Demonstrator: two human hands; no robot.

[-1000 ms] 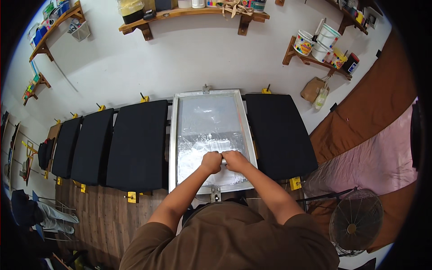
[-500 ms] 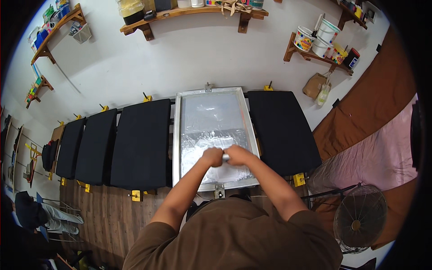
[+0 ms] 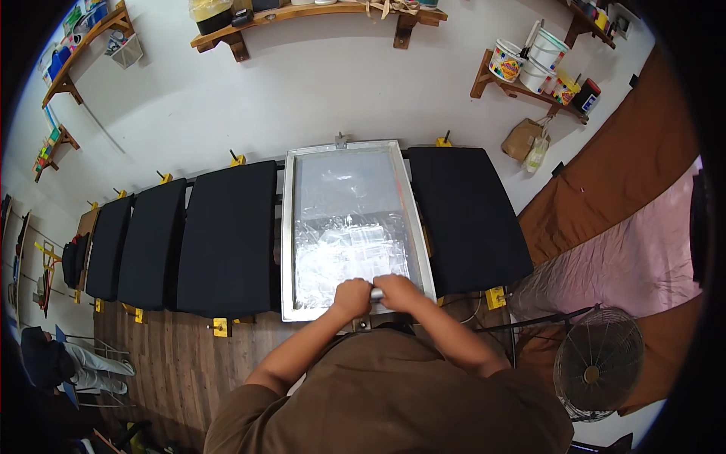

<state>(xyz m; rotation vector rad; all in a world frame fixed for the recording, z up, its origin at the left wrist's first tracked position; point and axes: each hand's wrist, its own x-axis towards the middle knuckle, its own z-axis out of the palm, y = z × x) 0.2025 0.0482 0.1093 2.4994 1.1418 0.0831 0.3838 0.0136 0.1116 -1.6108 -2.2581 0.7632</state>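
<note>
A silk-screen frame [image 3: 288,234] with a silver metal rim lies over one of the boards in the row before me. Its mesh [image 3: 344,178] is pale grey in the far half, and shiny, wrinkled clear film or tape covers the near half. Close to the frame's near edge, my left hand [image 3: 352,297] and my right hand [image 3: 397,293] are side by side, both closed around a squeegee [image 3: 376,293]. Only a short piece of its grey handle shows between my fists; the blade is hidden beneath them.
Black-covered boards [image 3: 227,238] stand left of the frame, and another black board [image 3: 470,219] at its right, with yellow clamps [image 3: 220,327]. A fan [image 3: 597,371] is at the lower right. A person [image 3: 76,363] is at the lower left. Shelves [image 3: 325,13] hang on the wall.
Both hands have drawn the squeegee toward me, from the lower middle of the mesh to near the frame's near edge. My elbows have bent more. The view has shifted slightly.
</note>
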